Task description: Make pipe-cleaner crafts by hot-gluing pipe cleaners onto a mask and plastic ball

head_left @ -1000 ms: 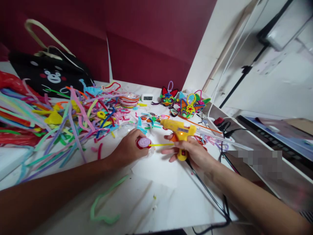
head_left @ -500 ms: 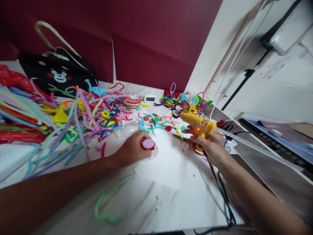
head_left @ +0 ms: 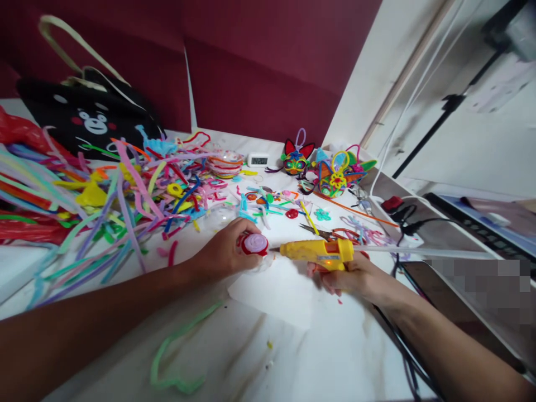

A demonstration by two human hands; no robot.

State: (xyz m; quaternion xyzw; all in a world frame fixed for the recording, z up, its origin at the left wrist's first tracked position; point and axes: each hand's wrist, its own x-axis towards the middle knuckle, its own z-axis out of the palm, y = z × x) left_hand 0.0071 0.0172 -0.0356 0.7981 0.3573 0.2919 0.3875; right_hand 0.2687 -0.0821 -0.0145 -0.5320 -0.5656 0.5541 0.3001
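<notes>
My left hand (head_left: 224,250) is closed round a small round piece with a coiled lilac top (head_left: 255,242) and a red rim; clear plastic shows beneath it. In my right hand (head_left: 349,274) is a yellow hot glue gun (head_left: 320,252), held level with its orange light lit and a long clear glue stick (head_left: 422,251) out of its back. The gun's nozzle points left, close beside the red rim; whether it touches I cannot tell. Below both hands lies a white sheet of paper (head_left: 278,298).
Pipe cleaners (head_left: 121,206) in many colours cover the left side. Scissors (head_left: 318,231) lie behind the glue gun. Decorated ornaments (head_left: 295,162), a small digital clock (head_left: 258,160) and a black bag (head_left: 90,120) stand at the back. A green pipe cleaner (head_left: 167,346) lies in front; black cables (head_left: 402,346) run at right.
My right hand has brought the glue gun down and left, and turned its nozzle to the piece in my left hand. The left hand has hardly moved; the camera view has shifted slightly.
</notes>
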